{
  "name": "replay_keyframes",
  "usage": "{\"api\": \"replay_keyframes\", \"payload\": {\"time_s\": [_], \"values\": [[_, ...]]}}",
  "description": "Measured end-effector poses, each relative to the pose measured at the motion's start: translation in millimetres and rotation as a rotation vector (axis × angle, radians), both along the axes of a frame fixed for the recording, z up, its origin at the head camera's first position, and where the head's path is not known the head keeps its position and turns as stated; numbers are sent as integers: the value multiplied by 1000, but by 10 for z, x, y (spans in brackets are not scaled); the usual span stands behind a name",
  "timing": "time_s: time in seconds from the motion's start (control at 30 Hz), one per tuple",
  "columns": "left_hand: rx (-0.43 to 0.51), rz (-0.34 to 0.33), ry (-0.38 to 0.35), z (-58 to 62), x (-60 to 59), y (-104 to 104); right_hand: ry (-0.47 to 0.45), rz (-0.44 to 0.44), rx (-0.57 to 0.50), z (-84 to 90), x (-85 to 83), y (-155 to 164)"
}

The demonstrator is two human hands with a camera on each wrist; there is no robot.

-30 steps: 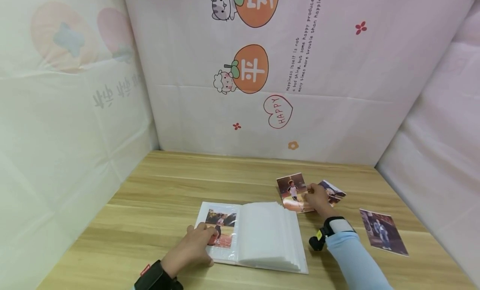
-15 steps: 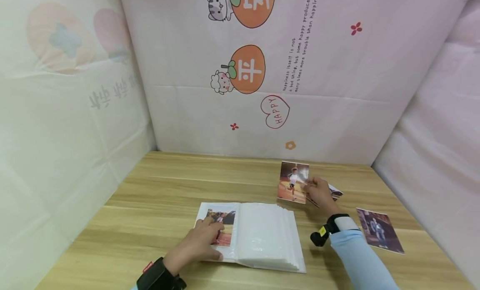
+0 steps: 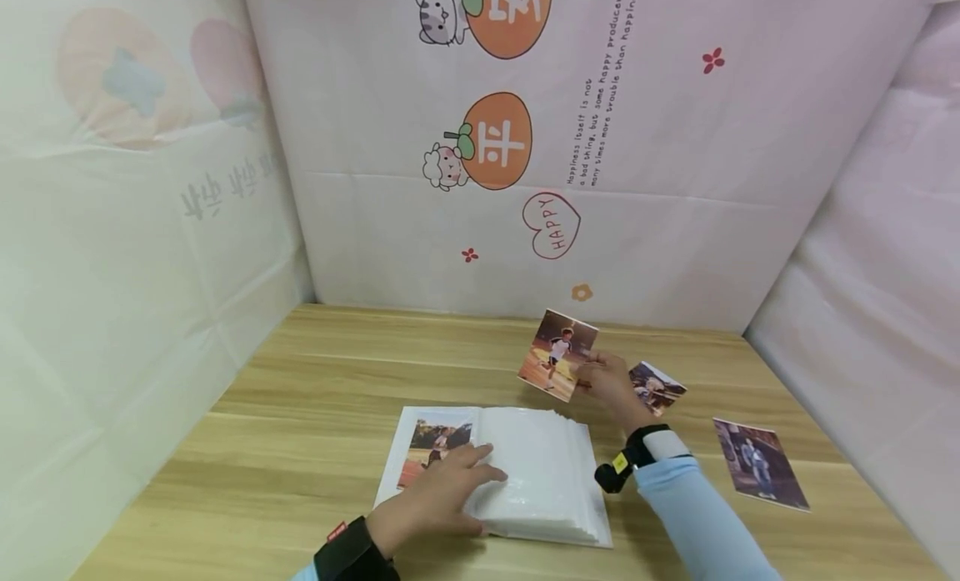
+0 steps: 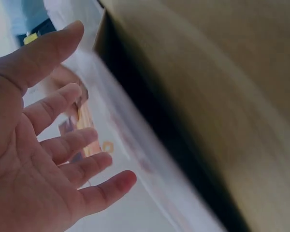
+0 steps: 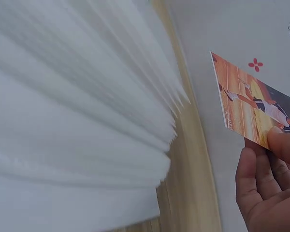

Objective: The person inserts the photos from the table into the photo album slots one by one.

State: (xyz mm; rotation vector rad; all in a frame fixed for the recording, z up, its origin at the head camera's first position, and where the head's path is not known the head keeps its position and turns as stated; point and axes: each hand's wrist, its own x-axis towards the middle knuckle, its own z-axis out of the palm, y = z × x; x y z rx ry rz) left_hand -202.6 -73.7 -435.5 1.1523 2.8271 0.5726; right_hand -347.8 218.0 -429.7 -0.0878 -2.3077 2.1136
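An open photo album (image 3: 536, 464) lies on the table, blank white pages on its right side. A photo (image 3: 422, 448) sits in the left page, partly covered by my left hand (image 3: 442, 493). That hand is over the middle of the album, its fingers spread and holding nothing; in the left wrist view the palm and fingers (image 4: 53, 53) are bare. Behind the album, my right hand (image 3: 611, 385) pinches a photo (image 3: 558, 354) of a running person between thumb and fingers, lifted and tilted. The right wrist view shows the same photo (image 5: 251, 101) by its edge.
Another photo (image 3: 657, 388) lies behind my right wrist, partly hidden by it. Farther right on the wooden table (image 3: 300, 423) is one more photo (image 3: 761, 463). White printed cloth (image 3: 390, 239) walls the back and both sides.
My right hand has lifted the running-person photo off the table and moved it left, turning it. My left hand has slid right, from the left page to the album's middle.
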Motion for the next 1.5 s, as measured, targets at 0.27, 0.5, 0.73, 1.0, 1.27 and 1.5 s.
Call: {"api": "replay_keyframes", "payload": {"time_s": [0.27,0.5,0.73,1.0,1.27,1.5], "values": [[-70,-1,49,-94,7,158,-4,10,-2,-34,-28,-175],[-93,31,38,-78,18,192,-27,31,14,-92,-51,-233],[-102,40,26,-43,35,206,-67,37,11,-89,-52,-279],[-63,31,28,-53,26,211,-61,58,12,-138,-60,-378],[-43,14,56,-76,9,214,-95,53,-29,-188,-59,-468],[-57,17,70,-56,4,235,-86,76,-12,-209,-65,-487]]}}
